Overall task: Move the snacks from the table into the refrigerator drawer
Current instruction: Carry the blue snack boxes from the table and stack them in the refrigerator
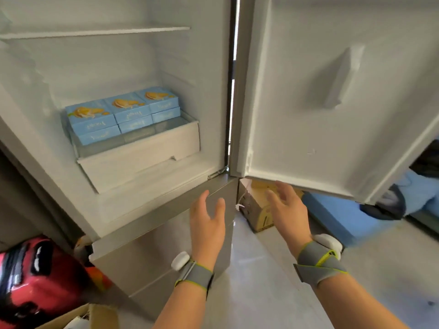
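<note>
Left hand (207,219) raised, fingers relaxed and slightly spread, holding nothing, right hand (288,210) likewise spread and empty, both forearms extended forward, grey wristbands (196,274) on each wrist

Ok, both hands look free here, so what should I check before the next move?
1. Left hand empty: ok, open, holding nothing.
2. Right hand empty: ok, open, holding nothing.
3. Blue snack boxes in the drawer: ok, three across, two high.
4. Boxes below the drawer's rim: not ok, the top layer stands above it.
5. Fridge door open: ok.
6. More snacks to fetch: cannot tell, none in view elsewhere.
</note>
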Demonstrator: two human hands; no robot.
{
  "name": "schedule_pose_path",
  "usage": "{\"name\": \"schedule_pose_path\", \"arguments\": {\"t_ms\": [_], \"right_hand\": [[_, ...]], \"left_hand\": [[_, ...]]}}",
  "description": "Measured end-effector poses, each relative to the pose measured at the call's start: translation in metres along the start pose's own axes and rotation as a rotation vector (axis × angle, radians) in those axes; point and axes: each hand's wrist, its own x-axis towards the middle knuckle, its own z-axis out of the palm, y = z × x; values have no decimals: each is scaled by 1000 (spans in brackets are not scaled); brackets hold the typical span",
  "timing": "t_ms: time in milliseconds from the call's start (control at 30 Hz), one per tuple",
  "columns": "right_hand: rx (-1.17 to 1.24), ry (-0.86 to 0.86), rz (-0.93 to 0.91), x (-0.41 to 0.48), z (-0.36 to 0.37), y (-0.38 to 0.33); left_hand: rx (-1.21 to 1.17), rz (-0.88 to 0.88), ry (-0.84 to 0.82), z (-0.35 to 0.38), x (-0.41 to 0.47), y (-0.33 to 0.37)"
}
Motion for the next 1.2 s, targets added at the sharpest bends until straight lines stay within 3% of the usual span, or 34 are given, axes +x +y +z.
{"name": "schedule_pose_path", "arguments": {"t_ms": [267,733,1200], "right_hand": [[16,254,102,-36,-167,67],[92,636,265,-160,-444,201],[261,991,442,-261,-579,278]], "left_hand": [[-8,124,-297,124,-99,61],[72,363,-733,314,-349,147],[102,525,-1106,432,-506,180]]}}
